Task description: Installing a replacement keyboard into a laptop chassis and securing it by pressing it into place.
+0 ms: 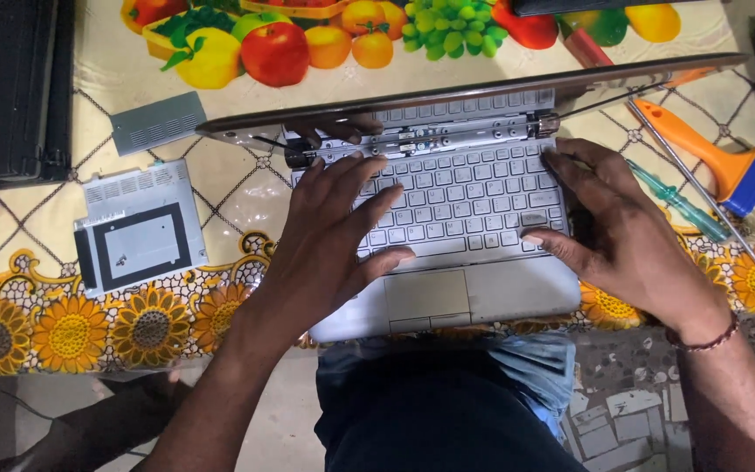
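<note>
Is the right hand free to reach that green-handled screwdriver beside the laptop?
Probably yes. The right hand rests on the laptop edge, and the green-handled screwdriver lies uncovered just beyond its knuckles.

From my feed I log: one table (220,188) under a glossy cream cloth, brown diamond lattice, printed fruit along the far edge, sunflower border along the near edge. Floor (631,419) below at right: grey, set with pale irregular chips. Light: soft, even, glare on cloth.
</note>
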